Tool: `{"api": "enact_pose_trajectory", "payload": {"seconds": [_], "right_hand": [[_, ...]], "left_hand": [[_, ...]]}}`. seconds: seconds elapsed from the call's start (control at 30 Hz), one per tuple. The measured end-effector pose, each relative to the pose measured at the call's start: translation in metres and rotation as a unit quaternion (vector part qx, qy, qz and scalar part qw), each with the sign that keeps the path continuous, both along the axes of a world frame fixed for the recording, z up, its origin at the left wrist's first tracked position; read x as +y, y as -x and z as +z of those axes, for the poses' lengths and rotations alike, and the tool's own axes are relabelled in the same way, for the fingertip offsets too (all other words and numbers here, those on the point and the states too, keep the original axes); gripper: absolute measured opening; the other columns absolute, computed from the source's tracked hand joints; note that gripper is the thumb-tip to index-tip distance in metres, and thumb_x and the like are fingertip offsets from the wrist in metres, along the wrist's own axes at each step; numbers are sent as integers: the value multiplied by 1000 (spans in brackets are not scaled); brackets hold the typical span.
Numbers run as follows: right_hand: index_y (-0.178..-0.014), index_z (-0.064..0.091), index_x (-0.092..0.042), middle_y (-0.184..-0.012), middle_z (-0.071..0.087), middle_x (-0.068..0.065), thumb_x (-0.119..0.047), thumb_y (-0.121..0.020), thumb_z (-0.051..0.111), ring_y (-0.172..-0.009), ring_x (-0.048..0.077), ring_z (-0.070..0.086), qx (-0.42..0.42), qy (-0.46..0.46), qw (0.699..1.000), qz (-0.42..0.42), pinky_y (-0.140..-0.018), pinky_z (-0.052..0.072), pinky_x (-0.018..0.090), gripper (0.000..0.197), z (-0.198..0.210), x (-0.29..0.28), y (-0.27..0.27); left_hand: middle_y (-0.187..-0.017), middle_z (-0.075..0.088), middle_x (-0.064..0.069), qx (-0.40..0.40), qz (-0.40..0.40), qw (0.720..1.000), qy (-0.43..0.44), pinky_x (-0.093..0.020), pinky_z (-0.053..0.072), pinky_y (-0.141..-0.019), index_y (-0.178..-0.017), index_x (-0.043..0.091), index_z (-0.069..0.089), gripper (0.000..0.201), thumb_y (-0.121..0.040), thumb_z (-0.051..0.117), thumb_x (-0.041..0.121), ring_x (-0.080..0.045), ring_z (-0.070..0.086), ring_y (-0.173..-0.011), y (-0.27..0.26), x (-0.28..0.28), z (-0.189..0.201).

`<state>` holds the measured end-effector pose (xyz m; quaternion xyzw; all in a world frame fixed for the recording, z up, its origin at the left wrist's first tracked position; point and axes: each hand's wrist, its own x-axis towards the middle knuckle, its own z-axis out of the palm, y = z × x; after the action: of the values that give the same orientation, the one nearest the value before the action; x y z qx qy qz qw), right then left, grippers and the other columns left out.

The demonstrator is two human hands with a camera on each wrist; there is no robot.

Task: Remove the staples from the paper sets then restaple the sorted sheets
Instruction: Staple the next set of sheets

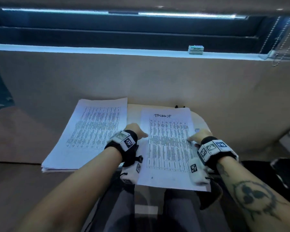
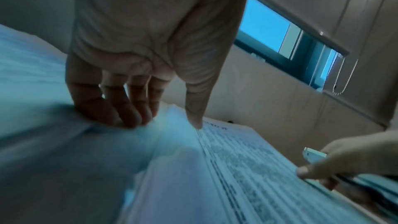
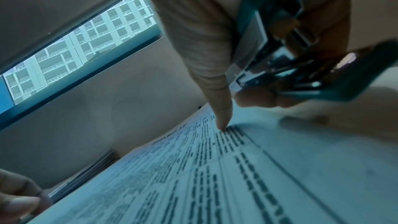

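A printed paper set [image 1: 167, 144] with a handwritten heading lies in front of me on a small pale table [image 1: 200, 120]. My left hand [image 1: 141, 133] pinches its left edge: the thumb [image 2: 197, 122] lies on top and the curled fingers [image 2: 120, 111] sit under the sheets. My right hand [image 1: 195, 137] is at the right edge. It grips a teal stapler [image 3: 290, 57], jaws apart, while one straight finger [image 3: 224, 123] presses on the page. A second stack of printed sheets [image 1: 89, 131] lies to the left, angled and hanging off the table.
A small staple box [image 1: 195, 49] sits on the window sill ahead. Bead cords [image 1: 274, 47] hang at the right of the window. A beige wall rises just behind the table. A small dark object [image 1: 178, 106] peeks out behind the paper set. My legs are below the table.
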<state>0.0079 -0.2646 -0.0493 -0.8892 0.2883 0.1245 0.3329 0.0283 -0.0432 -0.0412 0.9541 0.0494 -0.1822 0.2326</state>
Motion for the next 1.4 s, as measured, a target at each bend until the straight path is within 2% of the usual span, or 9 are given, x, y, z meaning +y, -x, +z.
{"api": "enact_pose_trajectory", "payload": {"seconds": [0.1,0.27,0.53,0.7,0.83,0.93,1.07,1.2,1.4], "right_hand": [[-99,39,-16,-60,51,5,-13,-83,70,-53,16,50,-2,-26,1000,-3,-50,41,25,35,1,-2,1],[-71,45,-4,-59,51,5,-17,-84,69,-50,15,46,-5,-48,999,-13,-47,33,25,30,-5,-7,5],[-67,47,-8,-61,53,3,-19,-84,69,-51,13,48,-16,-57,998,-8,-46,33,23,30,-8,-9,6],[-78,58,-5,-58,58,4,-17,-82,70,-49,16,52,-34,-16,999,11,-50,41,23,17,-11,-8,6],[-92,62,-2,-61,60,5,-11,-81,69,-55,20,58,-53,-17,998,8,-55,46,24,16,-13,-8,4],[-99,54,6,-80,58,10,-12,-81,71,-84,27,58,-17,-124,992,-2,-64,45,30,30,-5,-8,6],[-104,60,2,-92,64,14,-25,-76,76,-69,25,57,7,-184,983,25,-66,46,32,42,-1,-14,11],[-75,57,-6,-70,59,12,-5,-79,70,-48,20,52,-174,-261,949,1,-45,48,24,14,17,-21,18],[-65,48,-17,-64,53,1,-19,-83,66,-68,21,56,-493,-102,863,-41,-65,48,37,25,85,-3,30]], "left_hand": [[-87,52,-6,20,8,1000,-9,-25,47,-75,-103,2,53,32,-88,62,28,-19,51,-84,-6,-8,-3],[-108,59,-13,43,32,999,-7,-26,47,-83,-113,-2,51,34,-90,60,22,-24,57,-94,-8,-6,-3],[-117,60,-13,64,28,998,-4,-29,48,-83,-120,-1,51,43,-87,63,24,-27,60,-106,-5,-7,0],[-99,58,-12,58,34,996,53,-25,44,-69,-117,-3,55,39,-89,61,24,-24,55,-88,-4,-7,-2],[-131,50,-17,58,25,996,67,-27,41,-85,-131,-4,41,53,-92,57,28,-28,50,-118,1,-11,0],[-131,50,-19,98,25,990,102,-35,40,-99,-133,-4,40,57,-92,55,33,-32,50,-120,0,-8,5],[-133,49,-25,141,66,944,291,-38,48,-86,-130,-6,43,46,-94,53,20,-38,50,-121,6,0,7],[-106,68,-11,114,36,859,498,-24,54,-78,-111,2,56,21,-97,42,9,-18,66,-97,15,6,27],[-82,68,-1,-158,-21,779,606,-22,54,-68,-95,15,60,10,-93,52,9,-15,63,-76,20,-8,99]]}}
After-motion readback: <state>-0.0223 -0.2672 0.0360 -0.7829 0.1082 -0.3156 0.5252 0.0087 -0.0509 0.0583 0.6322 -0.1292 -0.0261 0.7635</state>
